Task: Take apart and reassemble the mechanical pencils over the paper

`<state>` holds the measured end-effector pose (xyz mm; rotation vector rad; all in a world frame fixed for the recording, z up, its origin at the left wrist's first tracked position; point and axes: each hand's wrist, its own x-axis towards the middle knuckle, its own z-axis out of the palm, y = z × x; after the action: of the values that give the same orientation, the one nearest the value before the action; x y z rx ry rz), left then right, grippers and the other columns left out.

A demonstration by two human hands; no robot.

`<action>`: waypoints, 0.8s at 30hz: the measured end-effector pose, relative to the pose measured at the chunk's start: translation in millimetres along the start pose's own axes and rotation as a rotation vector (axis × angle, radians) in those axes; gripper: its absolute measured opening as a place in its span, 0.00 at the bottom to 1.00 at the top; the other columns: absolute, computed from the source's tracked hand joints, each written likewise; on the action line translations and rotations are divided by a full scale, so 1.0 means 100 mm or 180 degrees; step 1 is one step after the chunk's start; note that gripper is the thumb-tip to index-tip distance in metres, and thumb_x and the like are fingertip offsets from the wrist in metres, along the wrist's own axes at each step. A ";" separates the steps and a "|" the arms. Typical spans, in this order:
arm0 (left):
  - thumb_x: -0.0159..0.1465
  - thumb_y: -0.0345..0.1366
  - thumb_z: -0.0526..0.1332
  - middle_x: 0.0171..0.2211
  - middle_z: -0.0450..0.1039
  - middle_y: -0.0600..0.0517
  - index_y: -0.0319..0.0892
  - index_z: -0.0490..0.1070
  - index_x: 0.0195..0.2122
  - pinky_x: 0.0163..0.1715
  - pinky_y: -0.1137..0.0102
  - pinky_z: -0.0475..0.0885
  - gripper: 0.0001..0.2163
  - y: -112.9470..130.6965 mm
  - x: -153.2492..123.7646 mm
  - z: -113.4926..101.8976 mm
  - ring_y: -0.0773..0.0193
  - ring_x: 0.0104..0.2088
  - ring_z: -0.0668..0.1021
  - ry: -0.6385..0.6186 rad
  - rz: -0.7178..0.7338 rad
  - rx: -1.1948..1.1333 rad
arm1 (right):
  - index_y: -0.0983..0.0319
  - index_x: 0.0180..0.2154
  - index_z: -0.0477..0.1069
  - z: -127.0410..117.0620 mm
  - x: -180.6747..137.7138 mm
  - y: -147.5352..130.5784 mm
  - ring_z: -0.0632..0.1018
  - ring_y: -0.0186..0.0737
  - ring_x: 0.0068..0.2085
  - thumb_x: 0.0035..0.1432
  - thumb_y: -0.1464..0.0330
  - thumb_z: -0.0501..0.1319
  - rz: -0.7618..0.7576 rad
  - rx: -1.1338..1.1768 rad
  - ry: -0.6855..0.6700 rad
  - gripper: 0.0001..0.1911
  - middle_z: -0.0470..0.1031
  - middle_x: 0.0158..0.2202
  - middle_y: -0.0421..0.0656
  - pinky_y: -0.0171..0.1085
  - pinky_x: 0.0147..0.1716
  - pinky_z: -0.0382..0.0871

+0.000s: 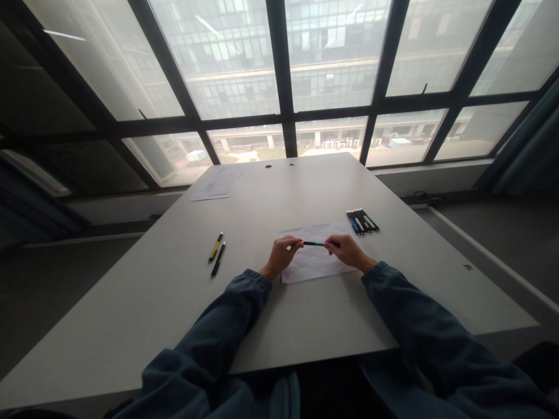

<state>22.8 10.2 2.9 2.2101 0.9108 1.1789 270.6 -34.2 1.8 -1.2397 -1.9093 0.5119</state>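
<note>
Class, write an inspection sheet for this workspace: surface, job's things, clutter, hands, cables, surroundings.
Surface: white table, pale and smooth-looking.
Job's things: teal-and-black pen held above white paper; row of pens at right; yellow pen and black pen side by side at left.
Clutter: papers at far left; two small dark objects near the far edge, unidentifiable.
Hands: left hand and right hand pinch the pen near opposite ends.
Cables: dark loop beyond the table's right edge, possibly cable.
Surroundings: windows ahead, curtain at right.
</note>
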 end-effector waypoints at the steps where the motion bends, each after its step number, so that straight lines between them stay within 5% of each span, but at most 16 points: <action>1: 0.65 0.45 0.61 0.32 0.79 0.47 0.43 0.79 0.33 0.37 0.66 0.72 0.13 0.00 0.00 0.00 0.60 0.34 0.78 0.0012 0.0002 -0.0009 | 0.61 0.28 0.76 0.00 0.00 0.00 0.71 0.34 0.23 0.61 0.64 0.60 0.0009 0.0025 0.0003 0.12 0.76 0.21 0.39 0.33 0.25 0.61; 7: 0.66 0.45 0.60 0.30 0.78 0.49 0.42 0.78 0.32 0.34 0.68 0.71 0.14 0.03 -0.01 0.00 0.63 0.30 0.76 0.0012 0.0014 0.0122 | 0.62 0.32 0.77 -0.05 0.03 0.00 0.74 0.36 0.23 0.57 0.56 0.64 0.0132 0.0341 0.0336 0.15 0.75 0.21 0.41 0.34 0.25 0.65; 12: 0.67 0.47 0.57 0.27 0.77 0.50 0.41 0.76 0.28 0.32 0.70 0.70 0.17 0.00 -0.02 0.00 0.64 0.30 0.75 -0.0049 -0.0069 0.0183 | 0.63 0.37 0.76 -0.04 0.06 0.00 0.73 0.36 0.23 0.51 0.53 0.67 0.0568 0.1759 0.0740 0.20 0.74 0.22 0.40 0.35 0.23 0.67; 19: 0.67 0.48 0.56 0.28 0.78 0.49 0.40 0.77 0.28 0.32 0.71 0.70 0.19 0.02 -0.02 0.03 0.64 0.30 0.76 -0.0433 -0.0127 -0.0107 | 0.61 0.39 0.74 0.12 0.06 -0.09 0.76 0.39 0.34 0.59 0.50 0.61 0.0757 0.2770 0.0242 0.20 0.76 0.36 0.45 0.37 0.30 0.71; 22: 0.69 0.48 0.52 0.28 0.78 0.49 0.39 0.78 0.33 0.34 0.70 0.71 0.21 0.00 -0.02 0.04 0.64 0.30 0.77 -0.0260 -0.0273 -0.0354 | 0.58 0.38 0.69 0.09 0.08 -0.09 0.77 0.45 0.45 0.63 0.48 0.53 0.0718 0.2956 0.0478 0.21 0.75 0.43 0.46 0.44 0.38 0.73; 24: 0.70 0.49 0.51 0.27 0.77 0.49 0.39 0.78 0.36 0.34 0.70 0.71 0.21 -0.04 -0.03 0.04 0.64 0.30 0.76 -0.0069 -0.0364 -0.0435 | 0.56 0.37 0.66 0.04 0.09 -0.05 0.76 0.45 0.42 0.64 0.47 0.51 0.0646 0.2930 0.0760 0.20 0.74 0.37 0.44 0.46 0.40 0.72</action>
<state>23.7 10.1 -2.9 2.0314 0.9071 1.1277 263.0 -28.2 6.5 -0.8119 -1.1065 1.1297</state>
